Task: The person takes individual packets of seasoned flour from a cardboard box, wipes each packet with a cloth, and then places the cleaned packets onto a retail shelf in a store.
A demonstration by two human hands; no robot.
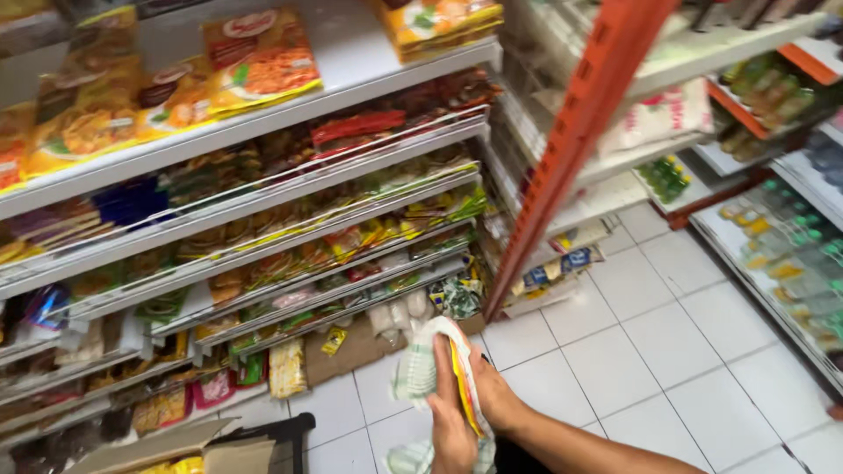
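Two hands, left hand (454,430) and right hand (492,395), close flat around a slim stack of snack packets (439,364) held low over the tiled floor (632,351); loose, slick packets could slip out and scatter.

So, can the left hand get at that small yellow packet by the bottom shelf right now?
Probably not yet: the left hand and right hand both grip the white packets; the way to the yellow packet looks open.
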